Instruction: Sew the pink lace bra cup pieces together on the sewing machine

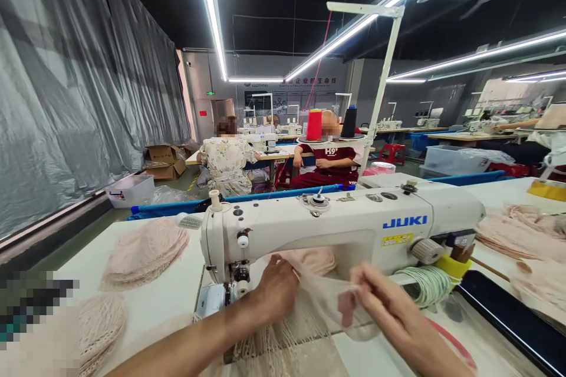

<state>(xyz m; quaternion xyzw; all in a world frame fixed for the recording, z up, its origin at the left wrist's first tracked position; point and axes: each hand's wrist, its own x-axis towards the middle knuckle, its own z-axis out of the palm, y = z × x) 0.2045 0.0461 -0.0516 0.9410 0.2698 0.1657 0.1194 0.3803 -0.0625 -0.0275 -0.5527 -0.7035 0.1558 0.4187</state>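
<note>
Sheer pale-pink fabric stretches between my two hands under the arm of a white sewing machine. My left hand is closed on the fabric just right of the needle area. My right hand pinches the fabric's other side, lifted off the bed and slightly blurred. Lace-like, stringy material hangs down toward me beneath the left wrist. Another pale-pink piece lies behind the fabric, under the machine arm. The needle and presser foot are mostly hidden by my left hand and arm.
Stacks of pink lace pieces lie on the left of the table, with more at right. Green cord sits beside a yellow holder. A black tray lies at right. Two people sit beyond a thread stand.
</note>
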